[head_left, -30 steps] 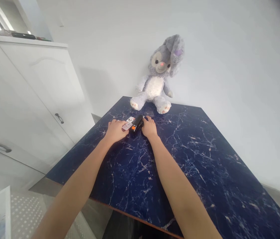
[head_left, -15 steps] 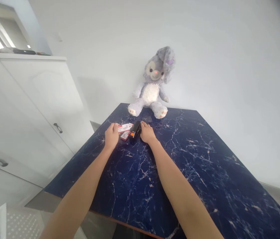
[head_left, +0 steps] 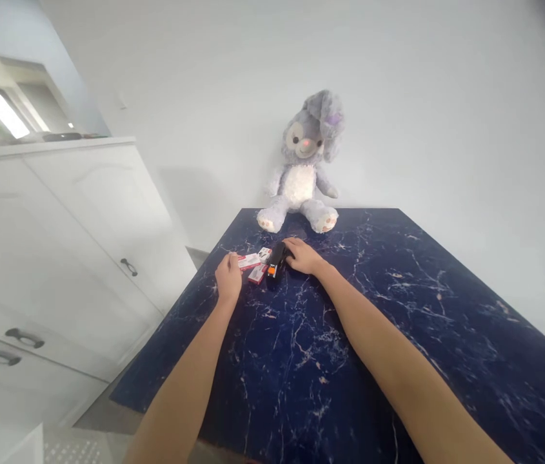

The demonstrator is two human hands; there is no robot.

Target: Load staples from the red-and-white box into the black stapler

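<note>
On the dark blue marbled table lies a black stapler with an orange patch. My right hand rests on its right side, fingers curled against it. Left of the stapler lie small red-and-white boxes, one longer and two shorter. My left hand pinches the left end of the longer box. Both forearms stretch forward over the table.
A grey and white plush rabbit sits at the table's far edge against the white wall. A white cabinet with dark handles stands to the left, close to the table's left edge. A white perforated thing shows at the bottom left.
The view has swung a little; both hands stay at the stapler and boxes. My left hand has slid off the boxes to their left end, uncovering them.
</note>
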